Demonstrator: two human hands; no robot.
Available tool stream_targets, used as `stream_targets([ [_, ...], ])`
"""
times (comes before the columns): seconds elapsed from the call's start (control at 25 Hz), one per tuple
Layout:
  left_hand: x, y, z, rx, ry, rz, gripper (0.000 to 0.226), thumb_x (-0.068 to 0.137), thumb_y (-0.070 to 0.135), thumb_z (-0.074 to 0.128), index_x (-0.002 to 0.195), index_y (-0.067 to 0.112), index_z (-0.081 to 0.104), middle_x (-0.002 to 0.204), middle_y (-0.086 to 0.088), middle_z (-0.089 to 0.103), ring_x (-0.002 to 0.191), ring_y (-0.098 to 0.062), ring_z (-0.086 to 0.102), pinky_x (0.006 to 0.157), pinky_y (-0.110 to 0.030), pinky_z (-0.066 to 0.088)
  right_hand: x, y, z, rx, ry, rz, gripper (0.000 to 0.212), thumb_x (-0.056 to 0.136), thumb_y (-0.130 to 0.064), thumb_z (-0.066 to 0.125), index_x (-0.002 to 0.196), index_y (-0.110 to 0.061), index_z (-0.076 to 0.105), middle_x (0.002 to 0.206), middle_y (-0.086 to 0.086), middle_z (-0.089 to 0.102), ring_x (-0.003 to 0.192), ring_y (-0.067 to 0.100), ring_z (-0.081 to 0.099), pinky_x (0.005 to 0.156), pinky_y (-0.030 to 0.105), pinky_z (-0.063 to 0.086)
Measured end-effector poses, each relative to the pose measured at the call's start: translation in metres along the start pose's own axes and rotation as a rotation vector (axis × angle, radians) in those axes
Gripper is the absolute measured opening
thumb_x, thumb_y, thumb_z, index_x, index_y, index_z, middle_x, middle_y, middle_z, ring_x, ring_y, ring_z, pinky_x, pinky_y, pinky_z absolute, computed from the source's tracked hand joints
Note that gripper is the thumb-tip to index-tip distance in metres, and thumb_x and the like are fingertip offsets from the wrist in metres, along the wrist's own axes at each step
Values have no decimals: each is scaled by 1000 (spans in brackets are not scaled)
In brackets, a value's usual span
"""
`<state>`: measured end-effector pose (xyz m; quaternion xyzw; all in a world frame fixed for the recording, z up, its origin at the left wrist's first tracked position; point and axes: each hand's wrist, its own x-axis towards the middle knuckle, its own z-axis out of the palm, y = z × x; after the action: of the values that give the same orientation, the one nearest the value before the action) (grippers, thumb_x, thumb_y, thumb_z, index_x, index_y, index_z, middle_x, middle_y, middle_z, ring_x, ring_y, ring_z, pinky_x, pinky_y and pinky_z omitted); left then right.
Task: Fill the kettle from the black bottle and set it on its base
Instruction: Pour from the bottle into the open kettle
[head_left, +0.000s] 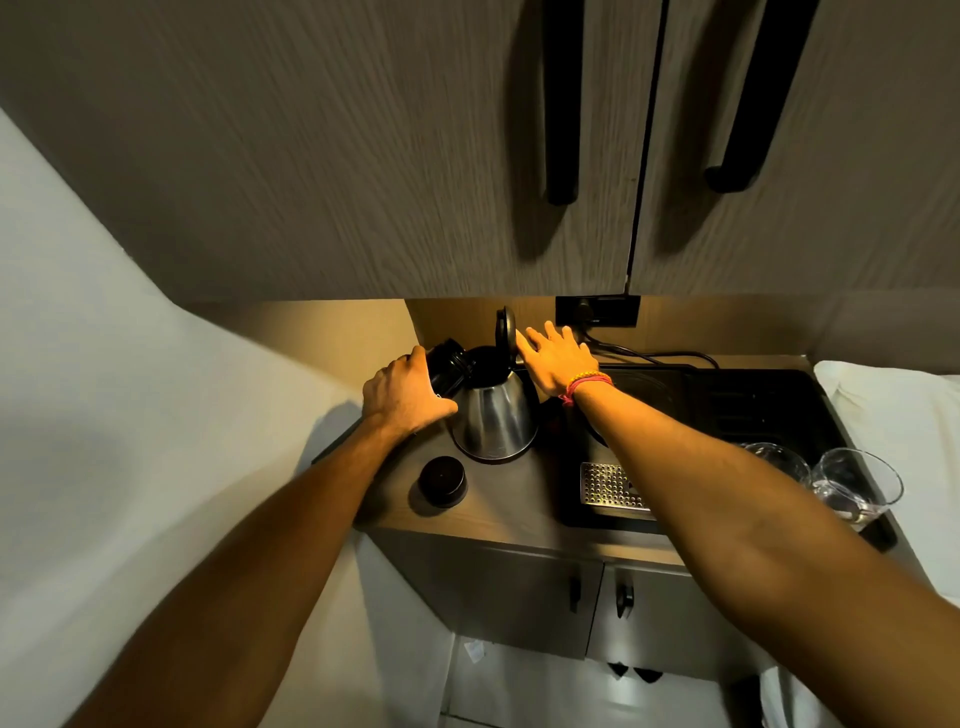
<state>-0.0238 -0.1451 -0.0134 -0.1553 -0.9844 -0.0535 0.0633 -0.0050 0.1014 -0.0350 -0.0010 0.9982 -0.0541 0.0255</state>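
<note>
Kettle, steel-bodied, stands on the wooden tabletop with its lid tipped up and back, the dark mouth open to the left; the left hand is wrapped around a black bottle, holding it tilted with its uncapped neck right at the kettle's rim; whether water is flowing cannot be told; the right hand, fingers spread and flat, rests against the raised lid from the right, gripping nothing; yellow and red threads circle that wrist; a round black cap lies on the tabletop just in front of the kettle, apart from it; to the right sits a black tray, whose round, dark form behind the right forearm is too shadowed to identify; a perforated metal grille lies at the tray's near edge; two clear glasses stand at the tray's right end, close together; a black cord runs along the back wall from a dark socket plate; wood-grain cupboard doors with long black handles hang overhead; grey cabinet doors close off the space under the tabletop; white cloth lies at the far right.
</note>
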Motion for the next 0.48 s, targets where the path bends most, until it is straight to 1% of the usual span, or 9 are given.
stream_targets([
  [0.12, 3, 1, -5, 19, -17, 10, 76, 64, 57, 70, 122, 16, 46, 109, -9, 64, 96, -29, 64, 79, -40, 55, 1, 1, -1, 9, -5, 2, 70, 93, -36, 47, 151, -30, 8, 159, 21, 11, 144, 48, 13, 111, 66, 26],
  [0.28, 7, 3, -8, 52, -45, 10, 76, 64, 57, 71, 124, 18, 46, 111, -8, 63, 97, -28, 64, 79, -40, 55, 3, 3, 0, 50, -20, 14, 67, 94, -39, 40, 152, -29, 9, 160, 19, 10, 146, 47, 10, 112, 66, 24],
  [0.48, 9, 5, -10, 59, -64, 8, 76, 63, 57, 70, 124, 18, 46, 111, -8, 63, 97, -28, 64, 80, -41, 56, 3, 3, 1, 64, -11, 14, 66, 93, -39, 38, 152, -29, 11, 160, 18, 13, 145, 46, 11, 111, 66, 24],
])
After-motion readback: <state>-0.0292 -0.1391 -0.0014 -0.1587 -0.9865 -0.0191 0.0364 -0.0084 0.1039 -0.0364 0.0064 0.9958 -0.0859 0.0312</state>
